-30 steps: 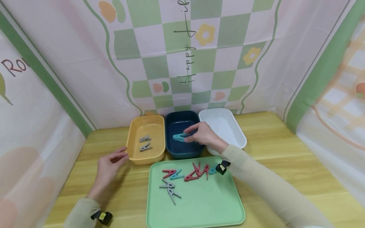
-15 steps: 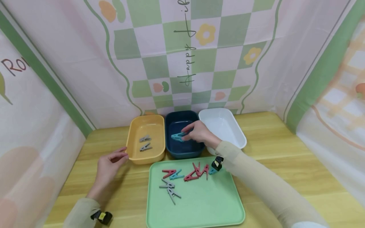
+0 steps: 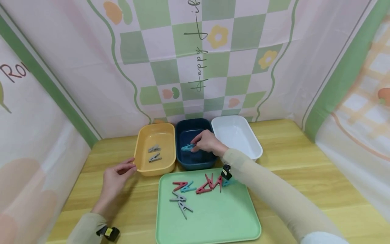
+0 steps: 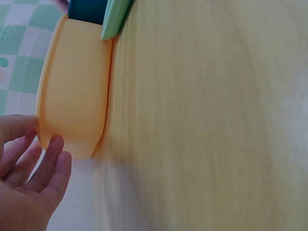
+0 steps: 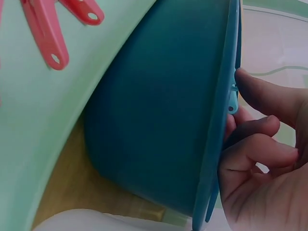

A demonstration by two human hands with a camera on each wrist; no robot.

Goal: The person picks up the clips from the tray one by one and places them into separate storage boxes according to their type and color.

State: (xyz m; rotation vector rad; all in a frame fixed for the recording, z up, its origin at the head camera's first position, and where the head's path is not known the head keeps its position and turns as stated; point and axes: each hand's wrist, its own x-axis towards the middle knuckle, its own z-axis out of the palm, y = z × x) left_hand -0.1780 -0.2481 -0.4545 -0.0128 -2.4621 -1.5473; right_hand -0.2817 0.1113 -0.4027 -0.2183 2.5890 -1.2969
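Note:
My right hand pinches a light-blue clothespin between thumb and fingertips, low inside the navy bin. In the right wrist view, the bin's rim hides much of that clothespin. At its near left corner, the yellow bin has its rim held by the thumb and fingers of my left hand; the left wrist view shows fingertips against its outer wall. Two grey clothespins lie in the yellow bin. More clothespins, red, light blue and grey, lie on the green tray.
A white bin stands right of the navy one, and the bins form a row along the back of the wooden table. Behind them hangs a patterned cloth. The tray sits right in front of the bins.
My right hand has moved a little left and down into the navy bin with the light-blue clothespin. My left hand stays at the yellow bin's rim.

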